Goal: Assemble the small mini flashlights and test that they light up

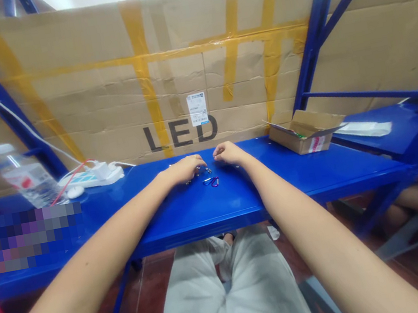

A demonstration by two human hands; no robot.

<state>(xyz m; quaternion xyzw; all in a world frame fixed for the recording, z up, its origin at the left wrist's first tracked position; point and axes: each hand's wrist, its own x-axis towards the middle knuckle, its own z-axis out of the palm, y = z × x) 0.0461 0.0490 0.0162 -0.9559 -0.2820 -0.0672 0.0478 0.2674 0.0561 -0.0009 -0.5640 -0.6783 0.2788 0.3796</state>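
Carabiner clips (210, 181) in blue and purple are lying on the blue tabletop (232, 198), on the body's side of the fingertips and about midway between the two hands. Their long axis is running mostly sideways, roughly along the table's front edge; blur is hiding whether they are linked.

Just beyond them, the left hand (188, 168) is hovering or resting palm down, its fingertips sitting a little nearer the clips than the other hand's. Its fingers are curling downward, and small metal pieces (208, 170) are showing beside them; I cannot tell whether any are being gripped. Slightly farther off, the right hand (229, 153) is bending its fingers in toward the left, thumb and forefinger seeming close together, though I cannot tell whether they are meeting or holding something. Neither hand is visibly touching the clips.

Farther out, a bottle (31, 181) is standing at the left, an open carton (312, 134) is sitting at the right, and a cardboard panel (110, 98) is rising behind everything.
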